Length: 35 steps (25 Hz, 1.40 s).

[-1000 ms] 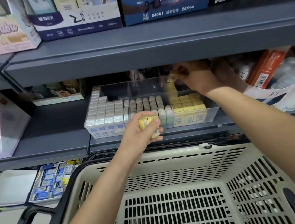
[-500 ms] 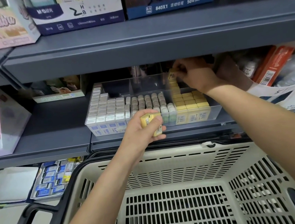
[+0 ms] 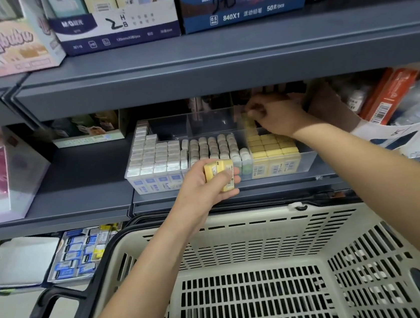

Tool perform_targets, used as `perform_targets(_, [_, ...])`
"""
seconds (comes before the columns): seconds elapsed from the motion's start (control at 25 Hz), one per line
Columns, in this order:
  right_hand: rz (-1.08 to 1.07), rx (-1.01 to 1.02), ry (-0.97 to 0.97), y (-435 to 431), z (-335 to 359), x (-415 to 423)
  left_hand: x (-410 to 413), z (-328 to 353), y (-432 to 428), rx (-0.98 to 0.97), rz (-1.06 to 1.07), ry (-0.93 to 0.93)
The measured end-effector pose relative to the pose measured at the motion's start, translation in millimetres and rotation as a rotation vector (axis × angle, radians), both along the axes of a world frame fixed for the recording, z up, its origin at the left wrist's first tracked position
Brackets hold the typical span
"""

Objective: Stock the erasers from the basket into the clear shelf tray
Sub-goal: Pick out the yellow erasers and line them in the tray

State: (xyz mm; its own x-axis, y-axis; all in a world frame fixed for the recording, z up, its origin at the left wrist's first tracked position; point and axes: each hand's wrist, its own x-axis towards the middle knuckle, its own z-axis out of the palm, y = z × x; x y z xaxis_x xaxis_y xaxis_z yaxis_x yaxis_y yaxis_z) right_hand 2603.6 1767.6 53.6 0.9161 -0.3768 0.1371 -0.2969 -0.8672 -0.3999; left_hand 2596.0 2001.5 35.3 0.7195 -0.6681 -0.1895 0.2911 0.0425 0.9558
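The right hand (image 3: pixel 275 120) has dipped lower over the back of the yellow rows (image 3: pixel 270 149) in the tray (image 3: pixel 308 160), fingers curled, whether round an eraser cannot be told; the left hand (image 3: pixel 206 185) clasps blocky yellow erasers (image 3: pixel 219 170) just before the glossy clear front. The slatted plastic basket (image 3: pixel 210 221) shows none left, so stocking looks nearly done

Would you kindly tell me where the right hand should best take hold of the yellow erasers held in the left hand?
Probably by their top ends: the yellow erasers stand roughly upright in the left hand, whose fingers wrap the lower half, leaving the tops bare. The right hand would best come from above, pinching one across its exposed top.
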Motion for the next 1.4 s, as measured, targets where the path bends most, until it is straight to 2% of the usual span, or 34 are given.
perform_targets(0.04, [0.007, 0.006, -0.067, 12, 5, -9, -1, 0, 1, -0.008, -0.009, -0.012])
perform_targets(0.12, [0.091, 0.142, -0.119, 40, 13, -29, -2, 1, 1, -0.032, -0.004, -0.017])
perform_targets(0.2, [0.239, 0.268, -0.070, 66, 20, -53, -4, 2, 1, -0.054, 0.000, -0.013])
perform_targets(0.28, [0.314, 0.305, -0.058, 80, 21, -70, -6, 3, 0, -0.049, -0.019, -0.028])
perform_targets(0.48, [0.258, 0.499, -0.049, 75, 24, -88, -11, -1, -7, -0.067, -0.001, 0.024])
perform_targets(0.56, [0.123, 0.544, -0.118, 52, 31, -85, -10, -2, -7, -0.064, 0.056, 0.031])
perform_targets(0.6, [0.019, 0.517, -0.171, 37, 35, -80, -8, -2, -6, -0.049, 0.070, -0.013])
perform_targets(0.68, [-0.149, 0.301, -0.169, 7, 41, -65, -6, -3, -3, 0.000, 0.058, -0.179])
perform_targets(0.76, [-0.168, 0.051, -0.061, -13, 36, -50, -5, -2, 0, 0.036, 0.049, -0.332])
perform_targets(0.84, [-0.097, -0.040, 0.050, -22, 25, -37, -6, -2, 2, 0.030, 0.069, -0.374])
perform_targets(1.0, [0.024, 0.030, 0.229, -23, 9, -21, -6, -4, 1, 0.033, 0.087, -0.329])
perform_targets(1.2, [0.100, 0.052, 0.336, -23, 8, -19, -6, -3, -1, 0.054, 0.085, -0.319])
perform_targets(1.28, [0.099, 0.088, 0.322, -21, 12, -24, -6, -3, -1, 0.059, 0.086, -0.309])
perform_targets(1.4, [0.008, 0.064, 0.116, -6, 21, -37, -7, -1, -2, 0.049, 0.089, -0.289])
